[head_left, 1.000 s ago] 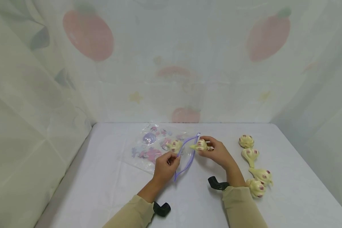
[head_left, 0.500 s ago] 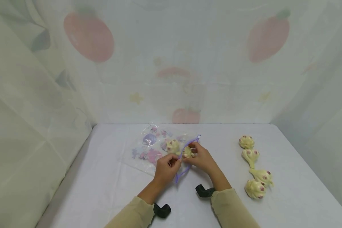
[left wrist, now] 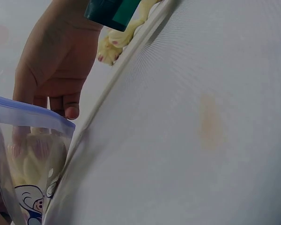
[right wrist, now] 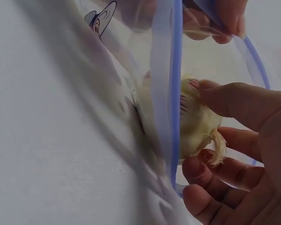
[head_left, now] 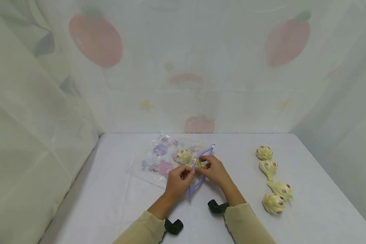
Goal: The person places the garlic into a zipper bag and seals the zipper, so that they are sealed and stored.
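Garlic bulb [right wrist: 196, 117] is moving deeper into the bag [head_left: 163, 159] since the earlier frame; right hand [head_left: 214, 170] is gripping it, left hand [head_left: 177, 178] is pinching the purple rim [right wrist: 175, 93]. Keeping it wide should be preventing snags.

- Cloth walls [head_left: 231, 84] make a little closed-in spot; I can't tell which room.
- A white table [head_left: 116, 196] sits inside.
- The back cloth has big red fruit pictures [head_left: 95, 40].
- Pale cloth [head_left: 24, 142] hangs on both sides.
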Motion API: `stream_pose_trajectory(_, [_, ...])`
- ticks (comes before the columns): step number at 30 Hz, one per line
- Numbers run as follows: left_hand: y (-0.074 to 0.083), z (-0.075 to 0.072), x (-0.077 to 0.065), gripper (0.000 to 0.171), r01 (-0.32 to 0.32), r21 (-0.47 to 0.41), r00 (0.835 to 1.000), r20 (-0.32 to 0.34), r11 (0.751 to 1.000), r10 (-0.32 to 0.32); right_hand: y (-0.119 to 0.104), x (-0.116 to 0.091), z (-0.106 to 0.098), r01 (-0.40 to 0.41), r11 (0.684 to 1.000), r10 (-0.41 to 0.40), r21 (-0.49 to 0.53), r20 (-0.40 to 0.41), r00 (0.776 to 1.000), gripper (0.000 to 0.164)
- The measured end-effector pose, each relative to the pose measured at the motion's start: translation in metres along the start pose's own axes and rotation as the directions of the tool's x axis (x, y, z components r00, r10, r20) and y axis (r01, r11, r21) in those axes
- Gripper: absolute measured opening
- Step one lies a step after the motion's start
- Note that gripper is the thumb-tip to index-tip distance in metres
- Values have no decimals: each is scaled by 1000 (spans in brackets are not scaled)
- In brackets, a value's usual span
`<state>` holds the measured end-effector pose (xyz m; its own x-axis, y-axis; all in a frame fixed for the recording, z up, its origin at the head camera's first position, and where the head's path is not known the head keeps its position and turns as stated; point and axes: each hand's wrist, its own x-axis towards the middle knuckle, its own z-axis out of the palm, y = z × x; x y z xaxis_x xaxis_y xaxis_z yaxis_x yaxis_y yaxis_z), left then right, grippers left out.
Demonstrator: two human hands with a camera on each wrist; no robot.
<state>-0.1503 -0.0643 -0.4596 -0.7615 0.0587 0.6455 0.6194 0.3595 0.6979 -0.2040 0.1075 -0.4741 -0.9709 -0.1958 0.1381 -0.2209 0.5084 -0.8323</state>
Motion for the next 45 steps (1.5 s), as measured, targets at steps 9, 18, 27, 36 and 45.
stream_pose_trajectory(9, [-35,9,-8,13,-6,18,1000,-4,1000,7,-1,1,3,-74,993,76,95,-17,997,19])
stream_pose_trajectory(18, [-42,8,-7,13,-70,0,997,10,998,70,2,2,1,-49,990,44,132,43,998,22])
stream_pose_trajectory(27, [-20,6,-3,14,-63,2,998,-13,998,63,11,2,-42,-65,997,57,-33,-218,974,26])
stream_pose_trajectory(36, [0,-1,1,13,-84,0,996,-8,996,84,24,-5,-92,-181,975,52,-128,-661,749,45])
stream_pose_trajectory(45, [-1,-1,1,12,-72,-4,997,-4,997,72,28,-15,-116,-507,852,360,-132,-556,749,62])
